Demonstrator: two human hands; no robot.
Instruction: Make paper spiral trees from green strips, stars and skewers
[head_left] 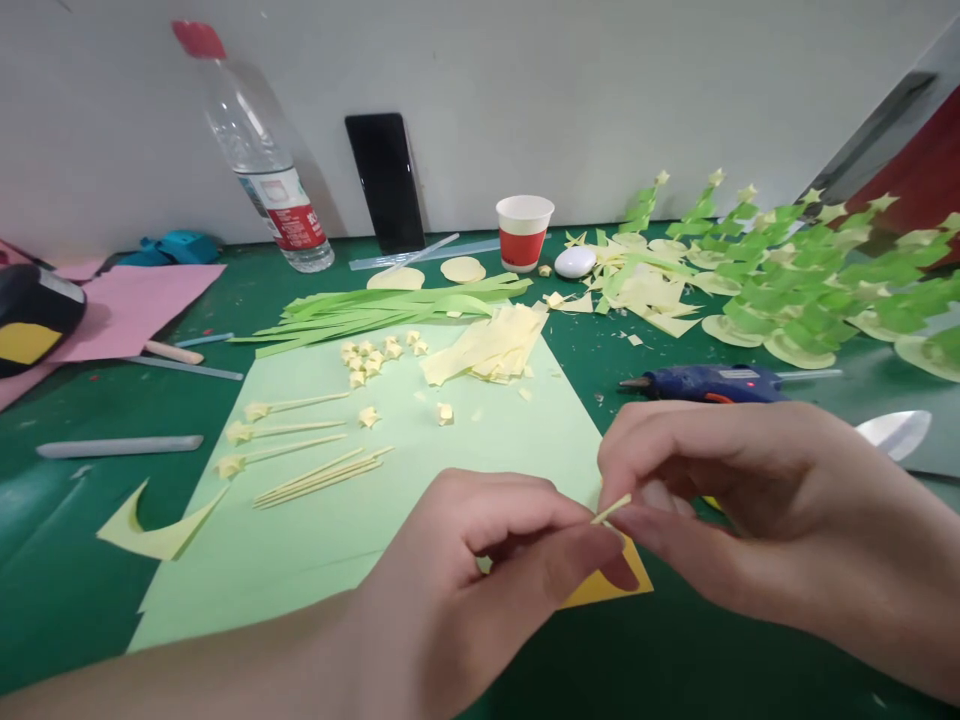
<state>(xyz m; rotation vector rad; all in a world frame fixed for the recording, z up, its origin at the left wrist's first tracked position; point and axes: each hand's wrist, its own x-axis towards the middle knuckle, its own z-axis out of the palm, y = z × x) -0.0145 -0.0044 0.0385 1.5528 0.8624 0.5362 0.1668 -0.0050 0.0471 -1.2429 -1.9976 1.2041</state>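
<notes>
My left hand (517, 570) is closed at the lower middle, its thumb and forefinger pinching a thin pale yellow paper roll (612, 508). From the right, my right hand (720, 510) is closed too, its fingertips pinching the roll's other end. Below the fingertips shows the corner of an orange sheet (634, 575). A light green sheet (420, 470) lies left of the hands. On it are three sticks with star tips (259, 410), a bundle of thin yellow rolls (322, 478), several small folded stars (367, 360) and a stack of pale yellow strips (495, 345).
A blue glue gun (705, 383) lies just beyond my right hand. Behind stand a bottle (270, 180), a phone (386, 180) and a paper cup (523, 235). Green paper plants (810, 270) crowd the right; pink paper (150, 300) lies left.
</notes>
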